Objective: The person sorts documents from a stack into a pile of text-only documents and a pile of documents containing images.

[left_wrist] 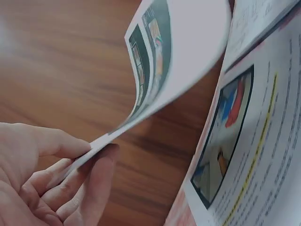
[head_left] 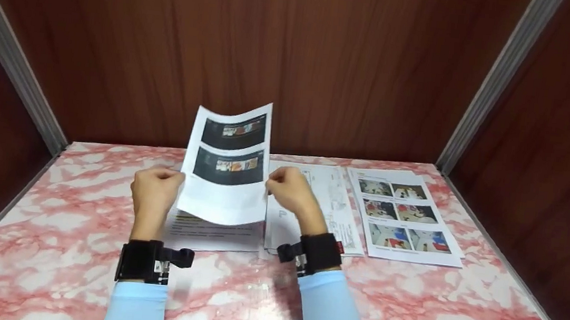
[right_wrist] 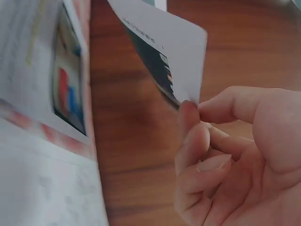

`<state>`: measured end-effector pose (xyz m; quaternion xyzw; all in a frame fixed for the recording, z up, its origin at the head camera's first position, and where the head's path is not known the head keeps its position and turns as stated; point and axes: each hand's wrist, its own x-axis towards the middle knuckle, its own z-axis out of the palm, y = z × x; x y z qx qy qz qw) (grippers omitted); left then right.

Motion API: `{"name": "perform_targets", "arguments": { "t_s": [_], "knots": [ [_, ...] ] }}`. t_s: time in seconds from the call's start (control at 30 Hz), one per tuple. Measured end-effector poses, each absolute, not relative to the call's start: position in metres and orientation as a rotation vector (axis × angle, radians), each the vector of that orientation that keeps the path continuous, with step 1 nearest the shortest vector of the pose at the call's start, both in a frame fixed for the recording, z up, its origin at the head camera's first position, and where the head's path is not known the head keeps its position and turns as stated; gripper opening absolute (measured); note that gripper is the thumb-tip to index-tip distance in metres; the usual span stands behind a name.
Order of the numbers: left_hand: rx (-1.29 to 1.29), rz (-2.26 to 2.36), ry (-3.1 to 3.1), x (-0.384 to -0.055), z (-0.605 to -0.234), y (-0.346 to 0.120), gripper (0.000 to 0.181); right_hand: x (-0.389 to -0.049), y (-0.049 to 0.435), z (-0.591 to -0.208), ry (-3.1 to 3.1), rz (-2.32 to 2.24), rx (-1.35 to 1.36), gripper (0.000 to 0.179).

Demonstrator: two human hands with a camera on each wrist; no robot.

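Observation:
A white printed sheet of paper [head_left: 222, 198] with two dark pictures hangs in the air, its surface bowed between both hands. My left hand [head_left: 155, 191] pinches its left edge between thumb and fingers, as the left wrist view shows with the sheet [left_wrist: 141, 106] curving away. On the opposite edge, my right hand [head_left: 292, 190] pinches the paper with thumb and forefinger; the right wrist view shows this grip at an edge of the sheet [right_wrist: 181, 52]. Below it lies a page [head_left: 216, 237] with text, a yellow-highlighted line and a picture, partly hidden by the raised sheet.
Beside that page lies a middle paper stack [head_left: 335, 208], partly behind the right hand. Farther right is a stack of pages [head_left: 406, 220] with several colour photos. The red-and-white marbled table [head_left: 407, 305] meets brown wood-grain panels [head_left: 327, 63] at the back and sides.

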<state>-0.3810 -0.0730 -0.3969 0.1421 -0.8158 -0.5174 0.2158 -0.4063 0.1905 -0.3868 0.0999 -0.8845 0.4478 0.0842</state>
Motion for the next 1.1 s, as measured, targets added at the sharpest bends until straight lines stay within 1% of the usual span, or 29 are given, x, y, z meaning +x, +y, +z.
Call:
{"name": "perform_targets", "arguments": {
  "t_s": [0.2, 0.53, 0.67, 0.8, 0.93, 1.1],
  "knots": [
    [0.460, -1.474, -2.339, -0.379, -0.403, -0.085, 0.024, -0.412, 0.173, -0.405, -2.678, 1.288, 0.241, 0.018],
    [0.574, -1.601, -2.407, -0.381, -0.420, -0.097, 0.029, -0.417, 0.171, -0.421, -2.772, 1.291, 0.279, 0.016],
    [0.555, -1.623, -2.431, -0.381, -0.426, -0.100, 0.031, -0.418, 0.173, -0.426, -2.821, 1.252, 0.309, 0.015],
    [0.491, -1.609, -2.463, -0.382, -0.430, -0.104, 0.029, -0.419, 0.174, -0.429, -2.873, 1.189, 0.333, 0.013],
    [0.483, -1.682, -2.468, -0.383, -0.435, -0.106, 0.029, -0.420, 0.176, -0.431, -2.910, 1.167, 0.328, 0.013],
    [0.559, -1.818, -2.500, -0.384, -0.440, -0.108, 0.041, -0.420, 0.176, -0.434, -2.974, 1.147, 0.291, 0.014]
  ]
}}
